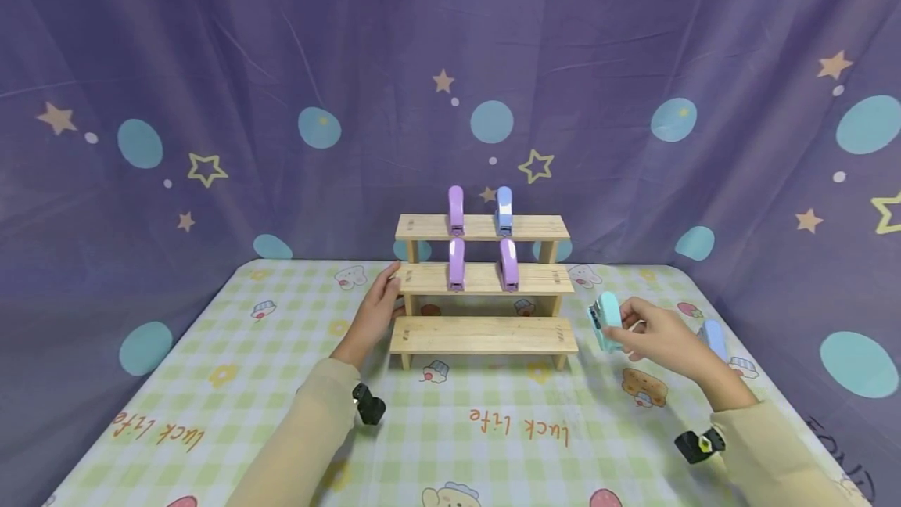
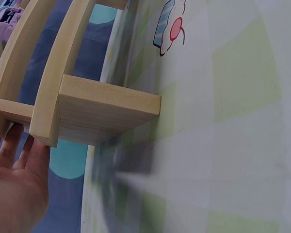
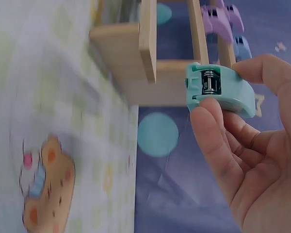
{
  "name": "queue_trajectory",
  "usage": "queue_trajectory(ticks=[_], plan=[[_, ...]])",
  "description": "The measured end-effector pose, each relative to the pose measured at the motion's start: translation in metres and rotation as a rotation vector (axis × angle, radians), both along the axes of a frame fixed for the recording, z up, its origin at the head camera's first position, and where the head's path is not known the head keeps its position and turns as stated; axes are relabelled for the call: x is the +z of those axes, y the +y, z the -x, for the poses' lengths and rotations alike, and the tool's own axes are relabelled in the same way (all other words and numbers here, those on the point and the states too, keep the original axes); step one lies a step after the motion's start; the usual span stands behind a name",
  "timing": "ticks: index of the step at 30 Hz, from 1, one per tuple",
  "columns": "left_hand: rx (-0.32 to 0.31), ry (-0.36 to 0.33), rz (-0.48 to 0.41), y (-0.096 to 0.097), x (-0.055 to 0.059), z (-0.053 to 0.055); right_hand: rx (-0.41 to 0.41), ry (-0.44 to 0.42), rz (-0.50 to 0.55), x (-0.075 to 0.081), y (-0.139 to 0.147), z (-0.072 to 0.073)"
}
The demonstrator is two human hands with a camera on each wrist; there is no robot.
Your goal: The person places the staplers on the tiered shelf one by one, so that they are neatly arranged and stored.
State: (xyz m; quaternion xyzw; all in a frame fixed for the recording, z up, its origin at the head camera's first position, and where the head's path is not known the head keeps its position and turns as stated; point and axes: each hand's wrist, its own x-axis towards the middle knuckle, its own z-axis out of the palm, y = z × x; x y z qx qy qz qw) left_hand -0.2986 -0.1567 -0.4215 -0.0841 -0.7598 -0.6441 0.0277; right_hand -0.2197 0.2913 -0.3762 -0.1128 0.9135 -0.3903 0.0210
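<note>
The right hand (image 1: 658,336) pinches a mint stapler (image 1: 609,319) right of the wooden shelf (image 1: 484,333), its long axis roughly matching the shelved ones; the left hand (image 1: 375,310), fingers extended, touches the shelf's left end. Pale, grained planks bear glossy, rounded purple staplers (image 1: 456,266) and a blue stapler (image 1: 504,210) above the green-checked tabletop (image 1: 274,366).

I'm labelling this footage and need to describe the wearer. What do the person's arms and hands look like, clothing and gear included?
Both arms wear long, plain, pale cream sleeves. The left hand and right hand are without gloves. A small black device sits at the left cuff; another black device, with a yellow-green marking, at the right. No cables show.
</note>
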Motion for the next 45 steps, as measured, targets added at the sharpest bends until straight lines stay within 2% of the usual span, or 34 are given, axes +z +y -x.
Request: queue_trajectory(ticks=[16, 23, 25, 34, 45], plan=[[-0.004, -0.002, -0.005, 0.0, 0.001, 0.001, 0.162, 0.01, 0.088, -0.007, -0.07, 0.016], [0.007, -0.011, 0.001, 0.0, 0.0, 0.001, 0.224, 0.077, 0.061, -0.013, -0.105, 0.023], [-0.001, -0.017, -0.006, 0.0, 0.003, -0.002, 0.24, 0.092, 0.06, -0.014, -0.115, 0.024], [0.008, -0.017, -0.003, 0.001, 0.0, 0.0, 0.263, 0.156, 0.031, -0.016, -0.149, 0.031], [-0.005, -0.023, -0.005, 0.0, 0.003, -0.003, 0.278, 0.124, 0.099, -0.029, -0.18, 0.038]])
